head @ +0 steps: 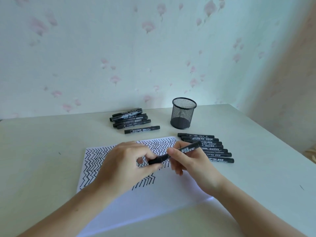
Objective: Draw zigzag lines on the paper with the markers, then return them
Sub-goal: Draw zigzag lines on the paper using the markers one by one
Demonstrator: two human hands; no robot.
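At the centre of the frame both hands meet on one marker, held slantwise above the paper. The right hand wraps its fingers round the barrel, while the left hand pinches the cap end between thumb and fingertips; that two-handed hold suits pulling the cap off or pushing it on, and I cannot tell which. The paper lies below the hands, its upper and left parts already filled with zigzag lines, the lower right left blank. Two lots of markers lie apart, probably to keep used from unused: a loose pile at upper centre and a neat row just right of the right hand. A mesh cup stands between the two lots, nearer the wall, seemingly empty, likely the place for returns.
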